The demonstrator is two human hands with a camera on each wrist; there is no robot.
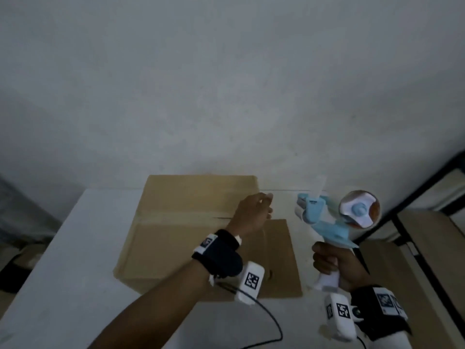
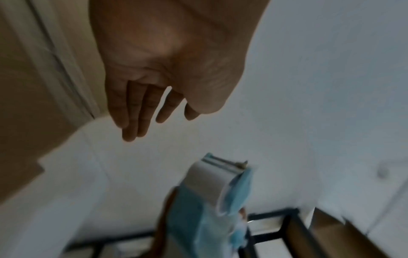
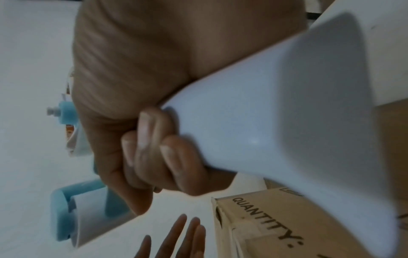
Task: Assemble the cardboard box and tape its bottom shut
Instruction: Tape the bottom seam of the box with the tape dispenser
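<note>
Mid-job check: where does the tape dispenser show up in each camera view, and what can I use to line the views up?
Head: tape dispenser right of centre, held up by the right hand.
Left wrist: bottom centre, nose-on, below the open left hand.
Right wrist: white handle fills the right side, blue head lower left.
Shared landmark: the cardboard box.

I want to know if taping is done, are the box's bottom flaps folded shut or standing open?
Folded shut: the cardboard box shows two flaps lying flat, meeting at a centre seam. Tape appears to run along it, though blur leaves that uncertain.
</note>
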